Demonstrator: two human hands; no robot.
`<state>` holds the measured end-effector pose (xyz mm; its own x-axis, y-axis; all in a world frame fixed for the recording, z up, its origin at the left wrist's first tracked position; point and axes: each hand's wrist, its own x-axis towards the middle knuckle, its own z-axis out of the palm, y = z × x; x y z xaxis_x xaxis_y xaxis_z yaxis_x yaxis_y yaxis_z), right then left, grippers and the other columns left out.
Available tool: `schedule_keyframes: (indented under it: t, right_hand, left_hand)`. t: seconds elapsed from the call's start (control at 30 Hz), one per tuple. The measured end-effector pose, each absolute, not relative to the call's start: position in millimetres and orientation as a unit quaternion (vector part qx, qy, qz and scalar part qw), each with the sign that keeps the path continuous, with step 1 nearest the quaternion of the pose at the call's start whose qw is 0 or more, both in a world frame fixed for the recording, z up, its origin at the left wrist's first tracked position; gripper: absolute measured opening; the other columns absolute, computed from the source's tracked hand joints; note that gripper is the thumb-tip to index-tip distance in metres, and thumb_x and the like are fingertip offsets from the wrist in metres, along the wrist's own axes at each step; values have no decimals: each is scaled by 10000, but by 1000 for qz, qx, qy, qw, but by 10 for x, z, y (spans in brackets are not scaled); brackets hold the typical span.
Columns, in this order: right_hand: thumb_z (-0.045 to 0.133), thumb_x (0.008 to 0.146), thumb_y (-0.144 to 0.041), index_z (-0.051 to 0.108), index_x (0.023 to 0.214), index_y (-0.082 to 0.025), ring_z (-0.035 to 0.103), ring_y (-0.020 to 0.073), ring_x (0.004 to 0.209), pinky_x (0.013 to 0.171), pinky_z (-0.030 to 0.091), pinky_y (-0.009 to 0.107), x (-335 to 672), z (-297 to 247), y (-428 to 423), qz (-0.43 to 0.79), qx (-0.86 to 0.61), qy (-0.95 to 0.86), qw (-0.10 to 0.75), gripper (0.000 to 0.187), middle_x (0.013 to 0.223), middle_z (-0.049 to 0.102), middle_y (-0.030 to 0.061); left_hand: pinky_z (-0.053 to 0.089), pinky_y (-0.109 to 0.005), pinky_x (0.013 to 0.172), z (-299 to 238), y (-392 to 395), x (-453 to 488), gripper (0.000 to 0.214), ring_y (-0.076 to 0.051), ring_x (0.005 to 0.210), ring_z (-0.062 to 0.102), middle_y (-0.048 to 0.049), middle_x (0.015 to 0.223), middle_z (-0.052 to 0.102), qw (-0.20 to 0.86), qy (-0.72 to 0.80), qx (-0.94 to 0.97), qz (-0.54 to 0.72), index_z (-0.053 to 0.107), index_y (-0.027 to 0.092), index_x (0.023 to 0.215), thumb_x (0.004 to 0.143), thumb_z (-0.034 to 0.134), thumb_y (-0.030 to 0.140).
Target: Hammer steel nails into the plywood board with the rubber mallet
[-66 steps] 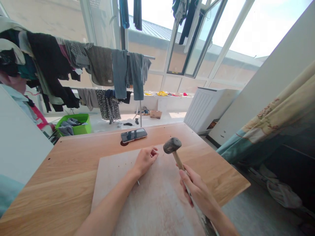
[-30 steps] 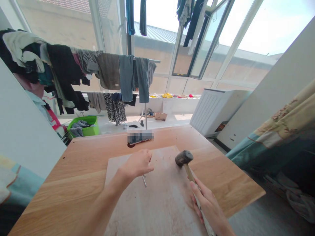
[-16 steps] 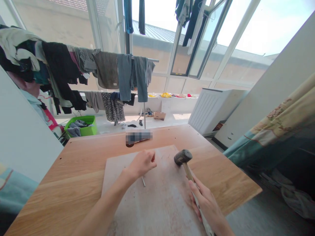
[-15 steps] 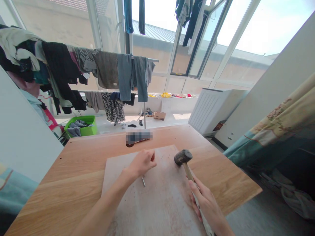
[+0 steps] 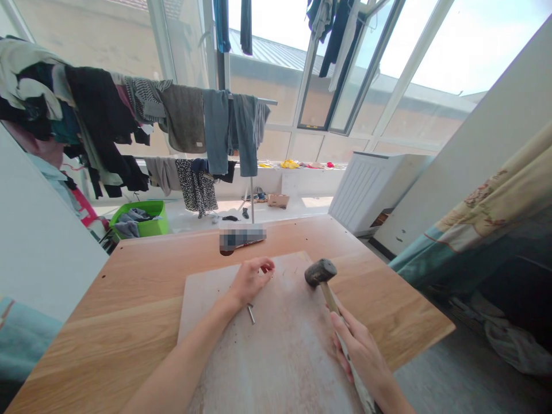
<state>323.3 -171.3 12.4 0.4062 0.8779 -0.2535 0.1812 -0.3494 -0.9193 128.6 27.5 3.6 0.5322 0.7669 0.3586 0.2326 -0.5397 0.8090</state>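
Hammer (image 5: 321,272) stays clamped in the right hand (image 5: 356,339) near the right edge of the board (image 5: 276,351) on the desk (image 5: 107,310), while the left hand (image 5: 249,282) has just loosened, whether around anything I cannot tell, suggesting finger work, not striking.

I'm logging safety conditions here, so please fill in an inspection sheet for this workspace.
Surface: pale board on a wooden table.
Job's things: dark-headed hammer; short metal rod on the board; thin nail-like pieces near the board's far edge.
Clutter: pixelated object at the table's far side.
Grips: right hand closed around the hammer's handle; left hand over the board, fingers curled, contents unclear.
Cables: nothing seen.
Surroundings: hanging laundry, green basket, open window.
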Motion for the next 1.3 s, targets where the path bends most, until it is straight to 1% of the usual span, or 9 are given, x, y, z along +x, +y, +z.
schedule_keyframes:
  t: [0.13,0.37,0.47,0.57,0.77,1.0,1.07,1.17,1.3]
  right_hand:
    - [490,882,-609,502,1347,-182,388,80,312,262,326,180,3234,116,-1706,399,-722,-365,431,632,548,434,-110]
    - [468,912,-592,482,1396,-176,395,86,315,268,336,183,3256,110,-1704,402,-714,-383,427,639,536,430,-112]
    - [449,936,-600,511,1355,-172,389,85,326,283,346,179,3244,117,-1705,394,-708,-402,427,602,522,425,-114]
    - [439,959,-591,547,1280,-184,380,79,345,317,363,175,3182,178,-1682,383,-697,-425,433,530,520,418,-115]
    - [445,933,-588,576,1159,-186,390,68,339,296,321,166,2930,384,-1557,402,-687,-450,404,480,586,426,-103]
    - [411,967,-540,596,1174,-186,396,76,315,305,305,174,2785,382,-1419,392,-687,-479,381,450,540,413,-108]
    - [414,969,-546,597,1220,-180,418,91,326,318,319,187,2773,451,-1425,361,-698,-489,379,480,523,426,-103]
    - [416,971,-564,593,1301,-180,511,126,407,377,397,212,2757,555,-1468,298,-706,-513,387,537,564,531,-56]
    - [420,965,-582,624,1314,-193,689,222,707,573,538,270,2747,471,-1502,205,-712,-538,402,561,747,697,50]
  left_hand:
    - [498,-252,758,29,270,1267,136,-147,778,646,-14,849,716,343,303,814,358,699,190,877,812,612,108]
    - [486,-256,761,75,237,1257,146,-154,785,640,-18,869,728,335,305,828,331,706,193,873,821,606,99]
    - [490,-254,765,36,257,1262,132,-149,785,645,-16,871,733,347,305,821,336,703,192,874,829,614,105]
    - [499,-253,761,-5,278,1263,132,-149,785,662,-21,873,740,360,308,811,342,701,190,935,841,631,131]
    - [515,-262,750,23,271,1266,177,-153,760,679,-22,848,752,379,325,800,334,684,182,1002,832,656,139]
    - [513,-250,711,33,265,1294,277,-145,707,671,-1,806,758,394,330,789,336,661,184,1082,813,666,118]
    - [513,-249,711,23,266,1292,303,-146,709,676,4,802,756,394,327,789,340,657,188,1098,805,669,113]
    - [520,-252,727,15,266,1283,314,-150,724,686,2,804,754,396,318,789,344,655,185,1105,799,674,118]
    - [523,-250,729,23,265,1280,296,-149,719,686,2,790,750,405,317,784,348,661,180,1088,797,668,124]
